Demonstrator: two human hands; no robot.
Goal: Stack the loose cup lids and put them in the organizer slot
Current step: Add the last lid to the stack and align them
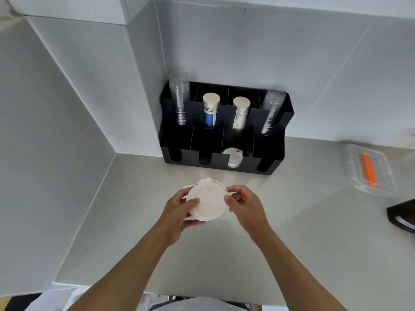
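Both hands up over the tabletop [292,232]: left hand [179,212] cradles the lid stack [206,203], fingers curled round its edge; right hand [244,205] pinches its three-o'clock rim. Organizer [276,122] sits at twelve o'clock.

Pale bench [292,254] is carrying a black cup organizer [224,163] at the back wall, clear plastic tray [350,173] and dark box [402,217] sitting right.

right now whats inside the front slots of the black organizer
Of the black organizer's front slots, the third from the left holds white lids, upright against the front wall. How many cannot be told. The other three look dark; their floors are hidden behind that wall.
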